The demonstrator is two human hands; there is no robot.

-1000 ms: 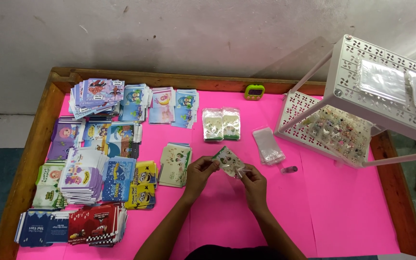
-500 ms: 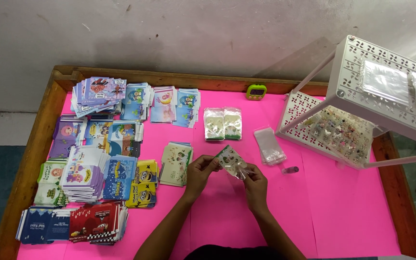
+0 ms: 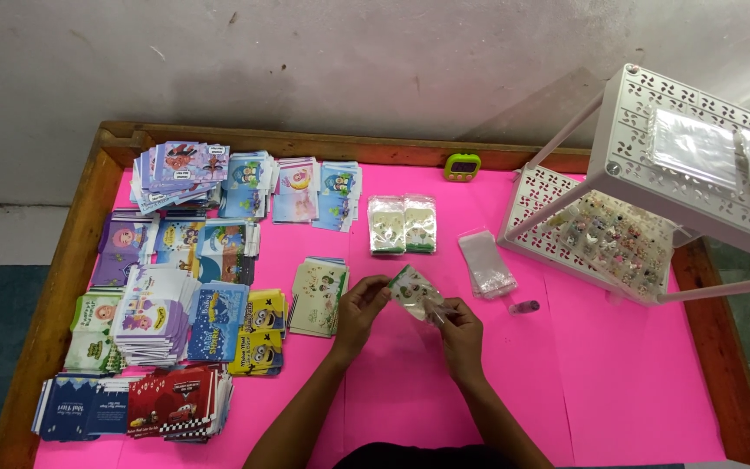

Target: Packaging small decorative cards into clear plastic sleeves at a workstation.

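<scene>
Basically the left hand and right hand still pinch the sleeved card near the cream stack, barely shifted.

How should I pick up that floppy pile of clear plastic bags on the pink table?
Pinch the stack of clear plastic bags at its near short end, coming from your side of the pink table. It lies flat and slanted, with its far end close to the white perforated rack, so the near end probably has more room for fingers.
</scene>
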